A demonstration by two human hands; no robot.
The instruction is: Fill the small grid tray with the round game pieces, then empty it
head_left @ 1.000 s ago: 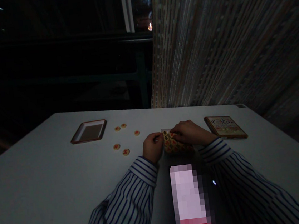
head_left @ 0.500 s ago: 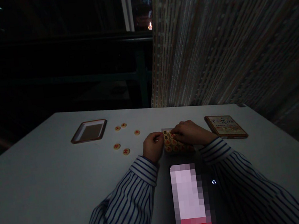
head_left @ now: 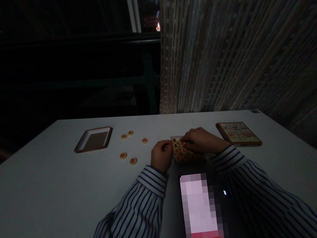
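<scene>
Rows of round xiangqi pieces (head_left: 181, 154) with red and dark characters lie packed in a small box (head_left: 176, 137) with a pale rim, in the middle of the table. My left hand (head_left: 161, 156) is closed beside the box's left edge, thumb and finger pinched against its corner; what they grip is hidden. From the right, my right hand (head_left: 202, 140) reaches over the box, fingers bent together on a xiangqi piece in the upper rows. That hand covers the box's right part. Several loose pieces (head_left: 133, 161) with red characters lie left of my left hand.
On the white table (head_left: 55, 192), an open shallow box part (head_left: 94, 147) lies at the left. A printed lid (head_left: 238, 133) lies at the right. A lit phone-like screen (head_left: 199, 206), blurred out, is between my forearms. Beyond the table hangs a string curtain (head_left: 210, 52).
Almost nothing differs. The view has shifted very slightly, and both hands stay at the box of pieces.
</scene>
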